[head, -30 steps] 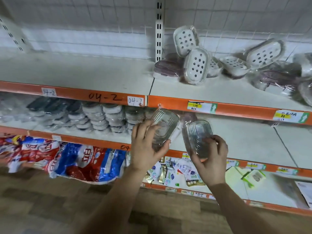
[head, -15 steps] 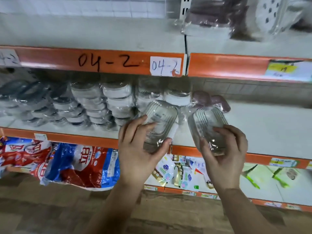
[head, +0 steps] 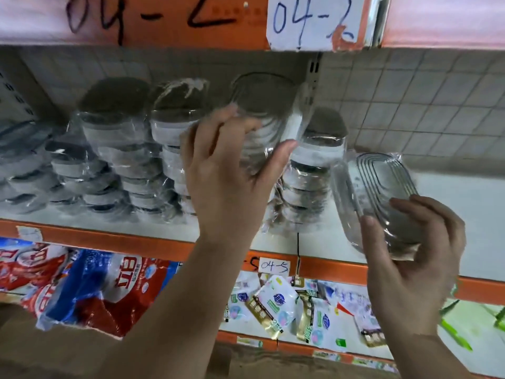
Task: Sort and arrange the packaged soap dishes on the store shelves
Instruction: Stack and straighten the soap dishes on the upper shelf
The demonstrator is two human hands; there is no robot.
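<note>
My left hand [head: 226, 170] grips a clear soap dish wrapped in plastic [head: 266, 113], raised in front of the stacks on the middle shelf. My right hand [head: 412, 258] holds a second clear wrapped soap dish [head: 379, 192] by its near end, above the bare right part of that shelf. Several stacks of wrapped grey-and-white soap dishes [head: 117, 160] fill the shelf's left and middle. One stack [head: 311, 181] stands just right of my left hand.
The middle shelf [head: 451, 198] has an orange front edge with a "04-5" label [head: 274, 266]. The shelf above carries a "04-2" paper label [head: 311, 21]. Below lie red-and-blue bags [head: 90, 288] and small packets [head: 276, 305]. A tiled wall backs the shelf.
The view has moved closer to the middle shelf. My left hand has carried its dish up and in toward the stacks. My right hand has moved its dish right, over the shelf.
</note>
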